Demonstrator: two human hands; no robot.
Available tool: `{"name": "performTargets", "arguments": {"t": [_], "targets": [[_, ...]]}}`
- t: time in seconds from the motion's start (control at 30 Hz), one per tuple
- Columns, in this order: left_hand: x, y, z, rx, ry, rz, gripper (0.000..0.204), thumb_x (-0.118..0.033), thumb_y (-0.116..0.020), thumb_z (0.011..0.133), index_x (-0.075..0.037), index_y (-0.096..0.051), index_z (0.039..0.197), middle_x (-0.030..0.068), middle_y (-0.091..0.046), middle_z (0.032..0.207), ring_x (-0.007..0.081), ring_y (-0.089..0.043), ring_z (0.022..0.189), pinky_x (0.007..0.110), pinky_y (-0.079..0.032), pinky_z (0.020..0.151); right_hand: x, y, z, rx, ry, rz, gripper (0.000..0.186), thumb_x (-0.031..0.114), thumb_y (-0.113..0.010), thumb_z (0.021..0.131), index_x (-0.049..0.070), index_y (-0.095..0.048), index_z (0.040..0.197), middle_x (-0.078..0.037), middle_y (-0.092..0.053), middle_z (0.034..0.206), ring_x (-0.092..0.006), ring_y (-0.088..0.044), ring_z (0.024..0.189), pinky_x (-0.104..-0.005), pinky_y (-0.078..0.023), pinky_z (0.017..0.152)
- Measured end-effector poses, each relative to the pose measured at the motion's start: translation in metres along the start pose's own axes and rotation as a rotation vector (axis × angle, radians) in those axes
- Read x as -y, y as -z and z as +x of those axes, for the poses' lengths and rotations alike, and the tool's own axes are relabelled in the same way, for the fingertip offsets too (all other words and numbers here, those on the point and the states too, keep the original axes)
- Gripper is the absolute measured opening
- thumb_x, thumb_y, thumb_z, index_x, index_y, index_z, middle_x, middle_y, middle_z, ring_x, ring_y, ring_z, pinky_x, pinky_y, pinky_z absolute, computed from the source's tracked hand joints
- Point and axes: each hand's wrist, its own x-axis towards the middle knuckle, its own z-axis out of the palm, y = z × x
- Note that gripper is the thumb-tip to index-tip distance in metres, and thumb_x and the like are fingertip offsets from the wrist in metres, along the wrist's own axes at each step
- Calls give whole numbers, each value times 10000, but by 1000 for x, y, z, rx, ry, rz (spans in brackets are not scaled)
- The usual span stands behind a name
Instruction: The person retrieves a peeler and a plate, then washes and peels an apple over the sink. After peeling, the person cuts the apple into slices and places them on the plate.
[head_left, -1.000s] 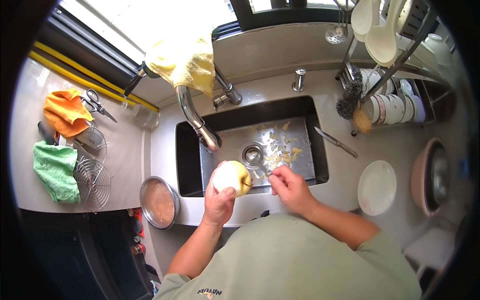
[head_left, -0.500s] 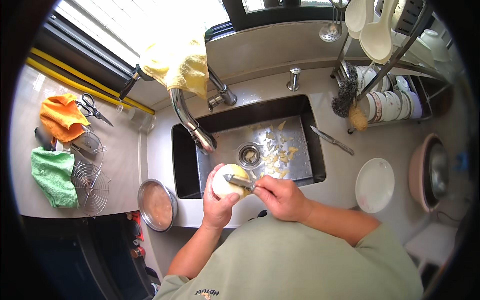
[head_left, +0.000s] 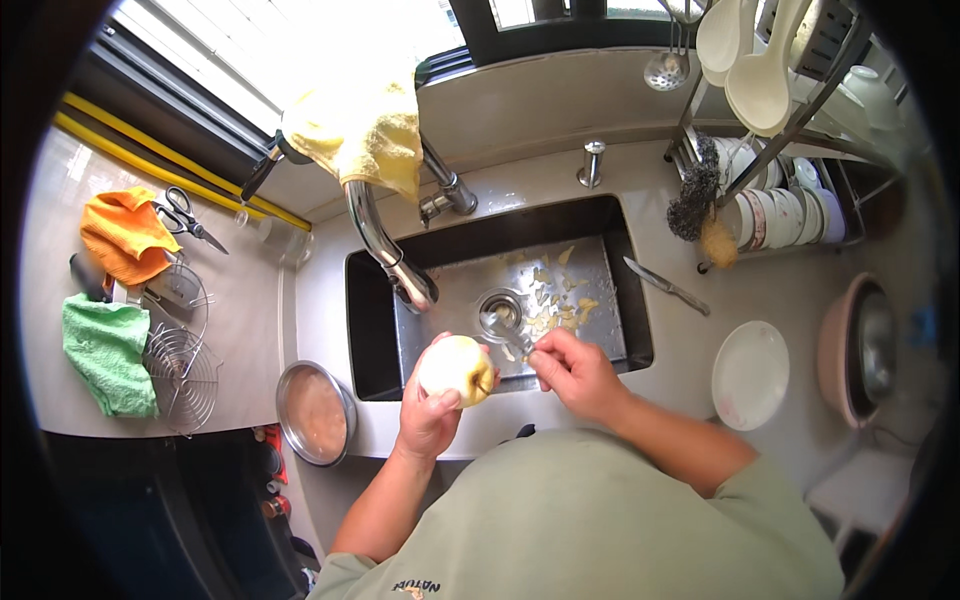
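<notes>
My left hand (head_left: 424, 422) is wrapped round a mostly peeled, pale apple (head_left: 450, 370) over the front edge of the sink. Yellow skin still shows round the hollow on its right side. Pinched in my right hand (head_left: 580, 380) is a metal peeler (head_left: 514, 335), its head pointing up and left, apart from the fruit. Below them, bits of peel (head_left: 548, 312) lie scattered over the bottom of the steel sink (head_left: 450, 275), mostly right of the drain (head_left: 499, 310).
A chrome faucet (head_left: 375, 235) draped with a yellow cloth (head_left: 365, 135) arches over the sink's left. On the right lie a knife (head_left: 668, 286) and a white plate (head_left: 750, 375), near a dish rack (head_left: 790, 215). A metal bowl (head_left: 316, 412) of pinkish liquid stands left.
The peeler has come off the apple and moved right and up over the sink with my right hand. My left hand has turned the apple, bringing its skin-covered hollow into view.
</notes>
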Motion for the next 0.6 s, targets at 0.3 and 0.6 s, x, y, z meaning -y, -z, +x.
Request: {"name": "performTargets", "arguments": {"t": [0.3, 0.6], "targets": [[11, 2, -5, 76, -35, 161, 965, -273, -920, 700, -75, -436, 1512, 246, -600, 1403, 390, -689, 1165, 500, -543, 1040, -32, 17, 20, -33, -64, -493, 126, 174, -640, 1025, 55, -608, 999, -178, -675, 753, -379, -660, 672, -438, -517, 621], [5, 3, 4, 115, -36, 121, 926, -203, -868, 713, -9, -400, 1488, 230, -580, 1445, 319, -597, 1318, 449, -467, 1141, 36, -5, -1, 82, 15, -69, 143, 153, -649, 1039, 17, -621, 1004, -71, -655, 746, -149, -617, 653, -321, -499, 622]]}}
